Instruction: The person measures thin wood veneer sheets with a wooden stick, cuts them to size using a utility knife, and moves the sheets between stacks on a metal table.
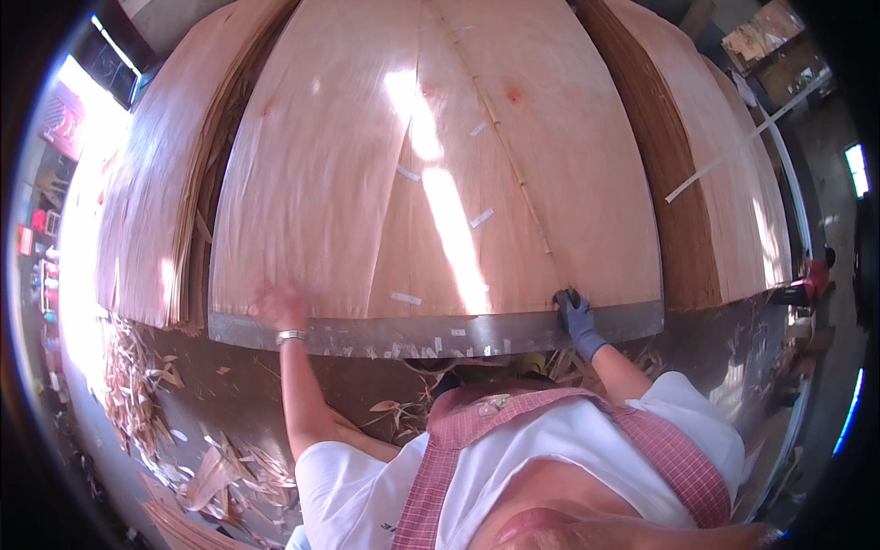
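Note:
A large wood veneer sheet (321,183) lies in front of me, its near edge along a grey metal strip (513,335). A long seam or gap runs up its middle, and small pieces of pale tape (481,218) stick to it. My left hand (280,307), bare with a band at the wrist, is over the sheet's near left edge, smeared by motion. My right hand (577,316), in a blue-grey glove, is closed at the near right edge; what it holds is hidden. A thin jointed bamboo stick (502,137) lies on the sheet, its near end just beyond that hand.
Tall veneer stacks stand at the left (156,202) and right (733,202). A pale straight strip (724,160) lies across the right stack. Veneer scraps (211,477) litter the floor at lower left. Small tape bits (437,344) cling to the metal strip.

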`<state>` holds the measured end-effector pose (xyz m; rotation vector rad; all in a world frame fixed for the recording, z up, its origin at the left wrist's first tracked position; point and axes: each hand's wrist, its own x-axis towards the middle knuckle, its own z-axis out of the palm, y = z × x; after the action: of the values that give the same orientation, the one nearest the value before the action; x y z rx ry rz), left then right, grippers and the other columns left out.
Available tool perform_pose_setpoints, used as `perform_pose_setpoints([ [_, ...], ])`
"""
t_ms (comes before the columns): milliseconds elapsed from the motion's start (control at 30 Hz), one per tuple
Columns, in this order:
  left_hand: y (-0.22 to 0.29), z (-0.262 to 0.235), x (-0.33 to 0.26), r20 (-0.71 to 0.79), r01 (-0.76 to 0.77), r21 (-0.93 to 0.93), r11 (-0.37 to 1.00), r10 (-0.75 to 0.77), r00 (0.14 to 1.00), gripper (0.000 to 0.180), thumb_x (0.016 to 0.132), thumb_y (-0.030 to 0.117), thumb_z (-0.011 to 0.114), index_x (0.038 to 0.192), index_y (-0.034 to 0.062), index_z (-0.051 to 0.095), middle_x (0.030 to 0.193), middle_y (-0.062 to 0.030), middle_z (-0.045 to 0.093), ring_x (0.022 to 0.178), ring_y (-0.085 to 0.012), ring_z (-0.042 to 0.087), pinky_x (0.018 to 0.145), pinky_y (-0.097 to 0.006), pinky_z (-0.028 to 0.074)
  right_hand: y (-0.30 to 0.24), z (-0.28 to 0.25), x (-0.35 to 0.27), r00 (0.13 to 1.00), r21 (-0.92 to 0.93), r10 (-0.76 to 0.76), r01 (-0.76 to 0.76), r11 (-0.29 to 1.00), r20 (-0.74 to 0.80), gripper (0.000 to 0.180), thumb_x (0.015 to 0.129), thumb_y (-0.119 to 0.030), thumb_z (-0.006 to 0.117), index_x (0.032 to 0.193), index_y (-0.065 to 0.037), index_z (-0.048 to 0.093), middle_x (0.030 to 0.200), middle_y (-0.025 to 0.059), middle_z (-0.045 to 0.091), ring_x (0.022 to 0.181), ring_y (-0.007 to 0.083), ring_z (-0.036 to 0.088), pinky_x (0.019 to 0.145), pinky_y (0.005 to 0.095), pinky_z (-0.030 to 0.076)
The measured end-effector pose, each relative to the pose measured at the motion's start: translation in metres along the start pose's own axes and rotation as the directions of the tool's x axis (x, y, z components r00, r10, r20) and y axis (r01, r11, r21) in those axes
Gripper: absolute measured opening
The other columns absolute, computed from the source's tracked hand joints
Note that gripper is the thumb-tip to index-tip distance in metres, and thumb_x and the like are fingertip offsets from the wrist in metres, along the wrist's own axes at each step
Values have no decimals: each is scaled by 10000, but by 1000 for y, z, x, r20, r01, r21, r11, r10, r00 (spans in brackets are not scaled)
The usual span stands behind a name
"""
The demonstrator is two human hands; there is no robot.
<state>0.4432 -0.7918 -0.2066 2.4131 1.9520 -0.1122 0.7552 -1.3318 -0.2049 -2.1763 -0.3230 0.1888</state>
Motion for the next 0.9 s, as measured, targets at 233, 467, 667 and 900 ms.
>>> perform_pose_setpoints([
  [233,-80,-12,67,86,552,-152,820,-545,834,857,942,523,442,1535,64,28,1558,-230,203,1428,-435,207,1109,-633,190,-28,-2,-2,977,17,210,-211,977,33,259,935,-331,621,909,-79,675,588,-2,528,460,86,464,435,265,346],
  [467,-92,7,83,-189,317,-556,768,-488,852,636,840,258,675,1373,5,438,1213,-222,611,1068,-378,622,879,-470,504,-6,-5,-2,971,-140,241,-237,961,6,394,881,-360,685,1043,-1,661,942,93,695,896,185,632,817,323,489],
  [667,-58,-62,95,182,191,-981,34,-178,967,328,818,142,724,1081,-40,650,862,-85,675,651,-117,607,547,-254,481,-18,-24,-6,962,93,225,-241,966,154,290,943,-344,610,892,-69,684,564,-37,497,439,74,426,419,271,325],
  [900,213,-149,-29,-358,-361,-931,-55,340,870,189,827,-46,563,967,42,653,879,-71,695,792,-136,646,736,-272,507,-112,-5,-27,750,415,316,-607,678,581,345,962,-434,557,1096,-127,635,575,-23,481,441,106,448,392,280,364],
])
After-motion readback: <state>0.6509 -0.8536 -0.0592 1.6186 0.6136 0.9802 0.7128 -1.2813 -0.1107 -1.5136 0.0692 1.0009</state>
